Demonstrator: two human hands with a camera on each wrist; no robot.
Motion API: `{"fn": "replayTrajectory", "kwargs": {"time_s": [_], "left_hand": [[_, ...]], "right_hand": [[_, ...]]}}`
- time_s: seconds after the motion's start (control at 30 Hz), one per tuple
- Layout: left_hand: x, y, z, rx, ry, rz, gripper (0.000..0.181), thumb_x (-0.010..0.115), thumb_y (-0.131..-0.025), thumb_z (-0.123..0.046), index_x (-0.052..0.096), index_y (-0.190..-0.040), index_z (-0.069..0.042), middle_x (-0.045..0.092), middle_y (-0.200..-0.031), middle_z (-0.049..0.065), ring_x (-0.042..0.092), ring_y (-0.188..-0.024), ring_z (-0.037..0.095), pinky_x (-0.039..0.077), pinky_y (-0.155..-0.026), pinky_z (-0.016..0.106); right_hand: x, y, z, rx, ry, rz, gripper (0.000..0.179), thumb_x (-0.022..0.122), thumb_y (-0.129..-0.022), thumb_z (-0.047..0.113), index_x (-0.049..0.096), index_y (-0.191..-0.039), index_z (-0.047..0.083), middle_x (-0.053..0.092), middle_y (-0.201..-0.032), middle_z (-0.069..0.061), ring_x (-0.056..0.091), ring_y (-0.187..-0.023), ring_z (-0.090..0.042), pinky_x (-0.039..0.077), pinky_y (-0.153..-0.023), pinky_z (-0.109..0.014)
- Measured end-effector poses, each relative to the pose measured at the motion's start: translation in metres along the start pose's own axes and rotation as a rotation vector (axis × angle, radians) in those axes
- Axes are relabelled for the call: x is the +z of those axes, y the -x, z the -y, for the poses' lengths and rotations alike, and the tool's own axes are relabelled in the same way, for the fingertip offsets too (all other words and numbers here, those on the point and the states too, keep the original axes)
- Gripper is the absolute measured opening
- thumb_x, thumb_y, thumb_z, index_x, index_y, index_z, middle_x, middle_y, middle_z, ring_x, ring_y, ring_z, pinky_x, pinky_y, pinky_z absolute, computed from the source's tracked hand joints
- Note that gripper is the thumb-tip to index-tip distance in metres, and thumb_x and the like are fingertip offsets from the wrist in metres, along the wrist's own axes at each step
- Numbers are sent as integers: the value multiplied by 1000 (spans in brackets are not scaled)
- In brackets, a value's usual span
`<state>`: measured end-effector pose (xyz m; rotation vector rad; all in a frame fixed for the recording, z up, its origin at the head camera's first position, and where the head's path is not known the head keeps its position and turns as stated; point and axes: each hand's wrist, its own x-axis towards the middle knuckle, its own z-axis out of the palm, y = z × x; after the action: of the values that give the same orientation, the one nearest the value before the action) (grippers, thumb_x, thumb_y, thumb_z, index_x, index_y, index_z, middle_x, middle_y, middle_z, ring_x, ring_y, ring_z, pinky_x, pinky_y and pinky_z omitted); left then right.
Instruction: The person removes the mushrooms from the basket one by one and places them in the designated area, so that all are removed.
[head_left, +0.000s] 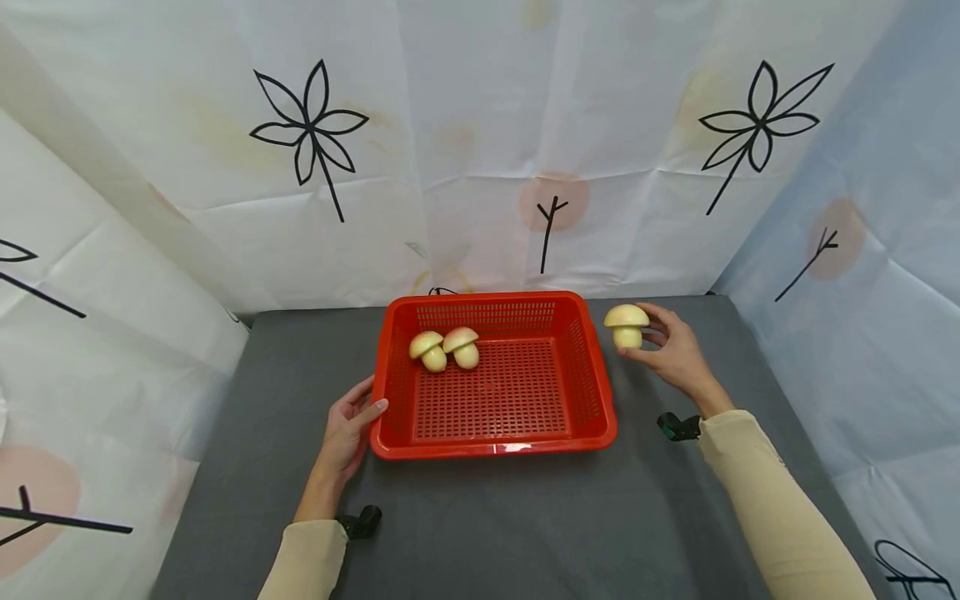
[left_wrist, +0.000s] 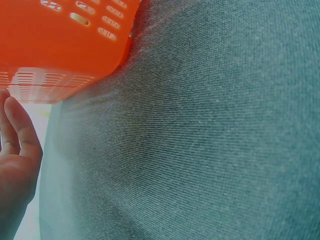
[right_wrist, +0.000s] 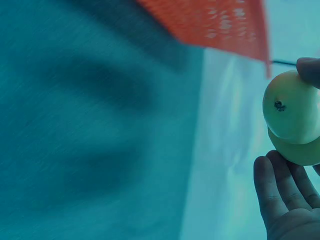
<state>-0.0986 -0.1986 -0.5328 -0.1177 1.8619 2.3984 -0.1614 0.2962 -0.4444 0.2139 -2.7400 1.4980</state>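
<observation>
A red plastic basket (head_left: 495, 448) with a perforated floor and sides stands on the grey table. Inside it, at the left, two yellowish mushrooms (head_left: 432, 353) with rounded caps lean close together. My left hand (head_left: 349, 429) holds the basket's left side, thumb over the rim and fingers along the outer wall. To the right of the basket, my right hand (head_left: 675, 350) grips a third mushroom (head_left: 627, 325) between thumb and fingers, cap up, above the table. The right wrist view shows the underside of this mushroom (right_wrist: 290, 107), with a small dark mark on its stem end.
Grey cloth covers the table (head_left: 480, 533). White sheets with black plant drawings hang behind it (head_left: 465, 150) and along both sides. A dark wrist-worn device (head_left: 362, 522) sits at the left wrist, another (head_left: 678, 427) at the right.
</observation>
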Motion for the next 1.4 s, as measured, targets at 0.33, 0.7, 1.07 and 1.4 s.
{"fn": "replayTrajectory", "kwargs": {"time_s": [0.33,0.7,1.07,1.4], "left_hand": [[0,0,1,-1,-9,1,57,64,-98,-2,42,-150,2,48,-146,26,58,-124,31,52,-98,39],[1,0,1,-18,-8,-11,55,60,-99,1,42,-150,2,46,-147,28,57,-125,32,51,-99,40],[0,0,2,-6,-8,-6,54,61,-99,0,43,-150,2,47,-147,29,57,-126,33,52,-99,40],[0,0,2,10,-6,1,55,63,-99,-3,43,-149,4,49,-145,27,58,-124,31,53,-98,38]], "right_hand": [[-1,2,-45,143,28,55,86,79,-87,2,27,-153,-10,38,-145,-37,49,-127,-54,46,-101,-60],[11,3,-82,193,64,35,82,79,-83,-3,31,-149,-15,43,-139,-41,52,-121,-57,49,-97,-60],[17,1,-86,179,82,9,82,80,-81,-3,32,-147,-14,42,-141,-38,50,-123,-54,48,-96,-60],[18,-3,-85,203,57,26,85,81,-83,2,30,-150,-11,39,-145,-38,46,-128,-54,44,-102,-61]]}}
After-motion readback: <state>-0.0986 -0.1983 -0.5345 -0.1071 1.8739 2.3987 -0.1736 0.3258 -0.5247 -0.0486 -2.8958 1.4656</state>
